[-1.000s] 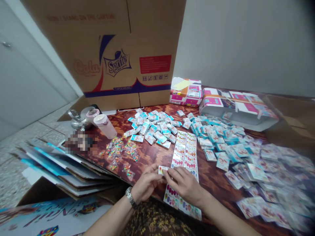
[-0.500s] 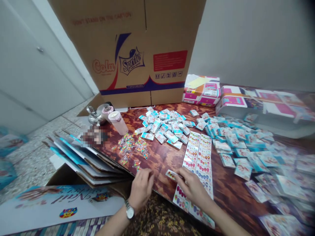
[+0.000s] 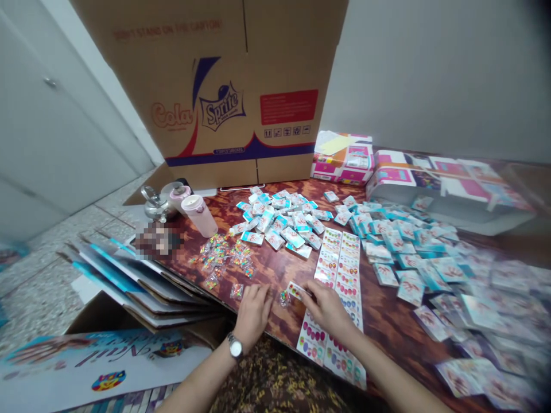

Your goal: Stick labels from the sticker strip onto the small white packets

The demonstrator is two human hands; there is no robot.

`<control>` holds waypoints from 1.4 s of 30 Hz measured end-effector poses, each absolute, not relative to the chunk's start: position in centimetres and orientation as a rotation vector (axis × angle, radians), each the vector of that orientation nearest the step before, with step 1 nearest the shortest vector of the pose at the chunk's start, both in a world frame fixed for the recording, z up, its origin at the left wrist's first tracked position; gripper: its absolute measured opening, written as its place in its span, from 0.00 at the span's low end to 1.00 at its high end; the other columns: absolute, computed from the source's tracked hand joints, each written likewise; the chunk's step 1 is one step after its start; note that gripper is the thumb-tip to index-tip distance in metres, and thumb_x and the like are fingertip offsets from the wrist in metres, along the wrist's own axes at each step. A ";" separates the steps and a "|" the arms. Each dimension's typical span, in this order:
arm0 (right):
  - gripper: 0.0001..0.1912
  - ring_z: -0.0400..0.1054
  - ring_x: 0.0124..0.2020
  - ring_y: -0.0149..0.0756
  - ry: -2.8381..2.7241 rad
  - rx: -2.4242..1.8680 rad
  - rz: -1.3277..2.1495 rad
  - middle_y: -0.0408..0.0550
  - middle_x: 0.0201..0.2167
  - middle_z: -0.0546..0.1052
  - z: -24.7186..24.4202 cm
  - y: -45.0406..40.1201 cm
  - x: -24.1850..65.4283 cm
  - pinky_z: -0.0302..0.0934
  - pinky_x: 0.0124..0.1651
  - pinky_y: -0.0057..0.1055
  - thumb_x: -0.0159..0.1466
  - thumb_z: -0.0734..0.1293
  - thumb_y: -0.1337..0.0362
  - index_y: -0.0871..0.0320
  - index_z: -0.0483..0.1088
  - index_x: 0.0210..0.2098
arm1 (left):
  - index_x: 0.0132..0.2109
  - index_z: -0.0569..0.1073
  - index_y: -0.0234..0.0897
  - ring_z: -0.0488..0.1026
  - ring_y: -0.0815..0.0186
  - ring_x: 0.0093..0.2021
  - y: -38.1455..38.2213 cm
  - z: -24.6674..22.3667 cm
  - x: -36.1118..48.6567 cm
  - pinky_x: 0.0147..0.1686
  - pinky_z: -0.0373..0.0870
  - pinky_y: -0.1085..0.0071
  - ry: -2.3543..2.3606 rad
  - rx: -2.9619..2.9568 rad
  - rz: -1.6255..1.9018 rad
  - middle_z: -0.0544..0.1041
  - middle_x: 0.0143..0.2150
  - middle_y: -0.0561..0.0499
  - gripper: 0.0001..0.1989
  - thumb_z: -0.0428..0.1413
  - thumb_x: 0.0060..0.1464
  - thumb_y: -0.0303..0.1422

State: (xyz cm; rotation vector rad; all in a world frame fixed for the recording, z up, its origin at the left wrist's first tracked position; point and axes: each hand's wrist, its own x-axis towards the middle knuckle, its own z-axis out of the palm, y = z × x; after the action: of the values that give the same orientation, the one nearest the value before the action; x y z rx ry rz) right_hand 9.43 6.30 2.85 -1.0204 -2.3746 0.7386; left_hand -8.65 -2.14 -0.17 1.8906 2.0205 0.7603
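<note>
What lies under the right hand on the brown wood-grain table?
White printed sheets with coloured oval designs run beneath the right hand; the part under the palm is covered, so its print cannot be seen.

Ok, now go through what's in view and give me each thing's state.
Left hand, palm down, nothing visibly held
Right hand, pinching a small card
Watch, on the left wrist
Printed sheets, lying flat
Bottle, lid on
Carton, upright
Flattened cartons, stacked

Reddish-brown swirled tabletop (image 3: 387, 310), teal-and-white packets (image 3: 279, 237), white sheets of pastel ovals (image 3: 338, 267)
</note>
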 end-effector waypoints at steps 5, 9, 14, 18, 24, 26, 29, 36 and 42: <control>0.11 0.65 0.29 0.35 -2.340 -1.082 0.659 0.45 0.25 0.70 2.2 6.7 9.9 0.55 0.30 0.28 0.65 0.56 0.61 0.57 0.65 0.30 | 0.48 0.68 0.40 0.63 0.57 0.44 0.9 0.1 -7.5 0.38 0.64 0.66 1.981 1.857 0.506 0.68 0.41 0.46 0.14 0.51 0.54 0.36; 0.12 0.65 0.28 0.35 -2.313 -1.125 0.675 0.46 0.25 0.70 2.2 6.9 10.6 0.54 0.30 0.28 0.65 0.56 0.61 0.57 0.65 0.30 | 0.37 0.69 0.37 0.63 0.58 0.44 2.1 0.3 -7.0 0.38 0.62 0.68 1.929 1.791 0.534 0.69 0.40 0.47 0.06 0.53 0.51 0.34; 0.14 0.64 0.25 0.33 -2.233 -1.189 0.806 0.43 0.22 0.70 2.2 6.6 10.5 0.53 0.27 0.26 0.65 0.56 0.59 0.58 0.66 0.28 | 0.31 0.67 0.35 0.68 0.67 0.30 1.6 1.5 -7.3 0.31 0.63 0.73 1.664 1.518 0.822 0.71 0.28 0.52 0.11 0.52 0.53 0.39; 0.12 0.64 0.24 0.31 -2.151 -1.127 1.065 0.42 0.22 0.71 2.7 6.2 9.5 0.54 0.27 0.25 0.63 0.58 0.60 0.58 0.68 0.29 | 0.28 0.67 0.34 0.69 0.67 0.33 1.4 2.3 -6.6 0.34 0.64 0.74 1.346 1.054 1.209 0.73 0.31 0.51 0.13 0.58 0.48 0.40; 0.16 0.66 0.26 0.32 -1.945 -1.047 1.500 0.44 0.26 0.73 3.0 5.8 9.3 0.59 0.28 0.26 0.65 0.56 0.56 0.59 0.70 0.35 | 0.29 0.66 0.34 0.66 0.71 0.25 1.7 1.2 -5.9 0.26 0.63 0.76 1.398 0.906 1.276 0.70 0.25 0.55 0.14 0.61 0.44 0.39; 0.15 0.67 0.29 0.33 -1.899 -1.047 1.500 0.45 0.29 0.74 2.9 5.9 9.5 0.60 0.30 0.27 0.64 0.57 0.55 0.59 0.69 0.36 | 0.29 0.66 0.34 0.67 0.71 0.25 1.9 1.0 -5.5 0.26 0.64 0.76 1.398 0.896 1.292 0.70 0.25 0.54 0.15 0.61 0.44 0.40; 0.15 0.66 0.29 0.34 -1.844 -1.087 1.371 0.44 0.27 0.73 2.7 6.2 10.0 0.60 0.32 0.28 0.63 0.59 0.54 0.59 0.69 0.33 | 0.31 0.66 0.34 0.68 0.70 0.24 2.7 1.4 -5.0 0.24 0.65 0.75 1.367 1.033 1.237 0.70 0.25 0.54 0.14 0.56 0.49 0.41; 0.15 0.60 0.23 0.30 -1.861 -1.176 1.155 0.41 0.22 0.67 3.5 7.3 11.9 0.54 0.25 0.25 0.63 0.58 0.54 0.59 0.67 0.29 | 0.49 0.67 0.38 0.61 0.57 0.53 10.6 3.7 -7.3 0.50 0.58 0.59 1.714 2.080 0.899 0.68 0.51 0.44 0.16 0.48 0.53 0.23; 0.14 0.62 0.25 0.32 -1.892 -1.192 1.047 0.42 0.24 0.68 4.3 6.9 12.3 0.55 0.28 0.25 0.64 0.58 0.56 0.58 0.67 0.30 | 0.39 0.71 0.38 0.60 0.53 0.51 16.1 3.6 -8.0 0.51 0.51 0.52 1.666 2.296 0.685 0.71 0.45 0.43 0.12 0.46 0.54 0.22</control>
State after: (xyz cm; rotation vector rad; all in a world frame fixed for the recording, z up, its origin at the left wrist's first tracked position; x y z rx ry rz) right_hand 12.29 6.94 4.33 -1.1922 -1.8919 1.0467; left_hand -8.02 16.09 3.58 2.2955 1.6664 0.6854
